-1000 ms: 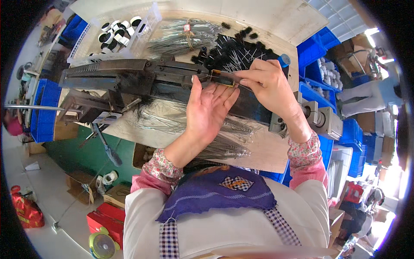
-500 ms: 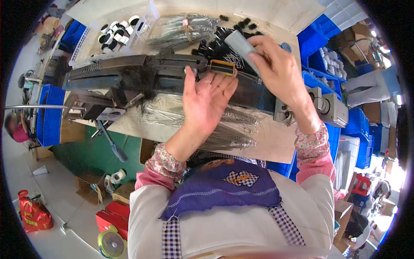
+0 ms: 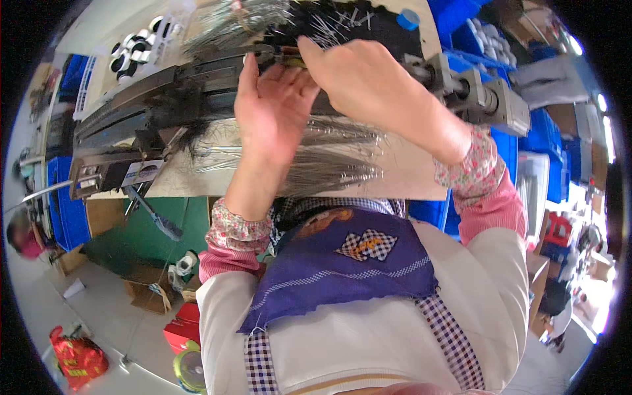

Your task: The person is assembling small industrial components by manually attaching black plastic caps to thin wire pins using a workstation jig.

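Observation:
My left hand lies palm up at the middle of a long dark metal machine. Its thumb stands apart and the fingers are loosely stretched, their tips by a small yellow-edged piece. Just to the right, my right hand is over the machine with its back toward me. The fingers of that hand are curled in, and whatever they hold is hidden beneath it. Thin wires lie in bundles on the near side of the machine. Beyond it are black brushes with metal wire stems.
A clear plastic crate with black-and-white cylinders stands at the far left. A blue cap lies far right on the tabletop. Metal cylindrical fittings jut from the machine's right end. Blue bins flank the table.
My right hand has swung left and turned over toward my left hand; the grey cylinder it held is now out of sight. The view has shifted, so the bench sits higher in the picture.

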Demonstrator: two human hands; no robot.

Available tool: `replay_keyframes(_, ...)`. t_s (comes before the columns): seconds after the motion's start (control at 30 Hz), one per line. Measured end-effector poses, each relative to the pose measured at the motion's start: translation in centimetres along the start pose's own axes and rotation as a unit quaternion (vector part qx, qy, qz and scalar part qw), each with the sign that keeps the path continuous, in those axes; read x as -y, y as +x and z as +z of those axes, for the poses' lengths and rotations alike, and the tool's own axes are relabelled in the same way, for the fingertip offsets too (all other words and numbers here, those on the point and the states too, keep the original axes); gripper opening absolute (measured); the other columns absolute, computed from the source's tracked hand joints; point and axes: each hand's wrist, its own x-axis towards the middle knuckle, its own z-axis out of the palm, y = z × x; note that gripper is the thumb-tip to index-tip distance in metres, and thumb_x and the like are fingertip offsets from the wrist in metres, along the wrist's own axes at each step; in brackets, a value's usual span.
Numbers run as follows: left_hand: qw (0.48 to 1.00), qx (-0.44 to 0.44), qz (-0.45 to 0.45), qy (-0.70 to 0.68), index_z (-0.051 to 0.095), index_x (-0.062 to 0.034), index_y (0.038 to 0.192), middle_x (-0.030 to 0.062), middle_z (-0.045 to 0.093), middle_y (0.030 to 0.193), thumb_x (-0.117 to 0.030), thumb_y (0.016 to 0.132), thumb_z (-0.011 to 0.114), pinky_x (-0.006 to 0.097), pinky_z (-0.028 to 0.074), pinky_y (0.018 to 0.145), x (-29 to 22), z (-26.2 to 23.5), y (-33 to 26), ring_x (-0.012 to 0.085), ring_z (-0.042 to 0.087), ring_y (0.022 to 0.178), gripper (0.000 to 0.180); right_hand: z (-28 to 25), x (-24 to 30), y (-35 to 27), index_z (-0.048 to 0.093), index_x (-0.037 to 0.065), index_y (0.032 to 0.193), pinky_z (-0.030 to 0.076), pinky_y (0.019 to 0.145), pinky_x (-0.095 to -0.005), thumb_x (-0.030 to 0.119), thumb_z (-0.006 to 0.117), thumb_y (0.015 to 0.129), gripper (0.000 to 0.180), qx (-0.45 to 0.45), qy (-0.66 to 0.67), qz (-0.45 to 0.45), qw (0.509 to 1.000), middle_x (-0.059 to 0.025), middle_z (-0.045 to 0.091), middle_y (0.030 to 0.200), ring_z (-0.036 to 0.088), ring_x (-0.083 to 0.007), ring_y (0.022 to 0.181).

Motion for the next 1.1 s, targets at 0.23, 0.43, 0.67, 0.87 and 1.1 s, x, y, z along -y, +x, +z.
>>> replay_keyframes(0.23, 0.997, 0.033, 0.039, 0.064, 0.055, -0.0026, 0.101, 0.0093, 0.059, 0.106, -0.021, 0.095, 0.053, 0.038, 0.042, 0.099, 2.7, -2.1, 0.5, 0.0207, 0.054, 0.105, 0.020, -0.1, -0.4, -8.0, 0.050, 0.006, 0.109, 0.048, 0.065, -0.0454, 0.005, 0.055, 0.081, 0.028, -0.001, 0.234, 0.076, 0.969, -0.0175, 0.062, 0.086, 0.062, -0.0370, 0.080)
replay_keyframes(0.43, 0.999, -0.036, -0.001, -0.007, 0.054, 0.0007, 0.104, 0.0121, 0.059, 0.108, -0.016, 0.092, 0.056, 0.039, 0.045, 0.099, 8.1, -4.6, 0.8, 0.0238, 0.057, 0.104, 0.020, 6.7, -0.1, -16.6, 0.056, 0.008, 0.099, 0.049, 0.066, -0.0430, 0.013, 0.065, 0.078, 0.023, 0.116, 0.196, 0.174, 0.958, -0.0125, 0.064, 0.088, 0.063, -0.0340, 0.081)
replay_keyframes(0.67, 0.940, 0.227, 0.029, 0.252, 0.044, 0.0047, 0.132, 0.0306, 0.038, 0.139, -0.014, 0.091, 0.054, 0.047, 0.028, 0.112, -0.6, -6.5, -9.4, 0.0417, 0.035, 0.132, 0.047, 7.2, -1.3, -17.2, 0.056, 0.006, 0.099, 0.050, 0.067, -0.0402, 0.006, 0.066, 0.074, 0.026, 0.084, 0.254, 0.153, 0.951, -0.0122, 0.063, 0.089, 0.062, -0.0330, 0.080)
replay_keyframes(0.87, -0.052, -0.391, 0.281, 0.875, 0.023, -0.0032, 0.146, 0.0271, 0.028, 0.145, -0.032, 0.083, 0.064, 0.049, 0.037, 0.101, -14.9, -19.4, -15.7, 0.0426, 0.039, 0.128, 0.081, 1.9, -2.1, -16.6, 0.056, 0.002, 0.100, 0.050, 0.072, -0.0315, -0.002, 0.063, 0.080, 0.022, -0.092, 0.314, 0.251, 0.911, -0.0124, 0.062, 0.090, 0.064, -0.0234, 0.081)
replay_keyframes(1.1, 0.258, -0.563, 0.114, 0.777, 0.012, 0.0008, 0.146, 0.0284, 0.058, 0.116, -0.034, 0.084, 0.064, 0.044, 0.050, 0.082, -18.6, -20.5, -18.9, 0.0387, 0.061, 0.103, 0.088, -0.5, -4.0, -16.4, 0.053, 0.001, 0.098, 0.040, 0.062, -0.0210, 0.006, 0.052, 0.094, 0.006, -0.319, 0.469, 0.266, 0.780, -0.0056, 0.059, 0.084, 0.049, -0.0080, 0.069)
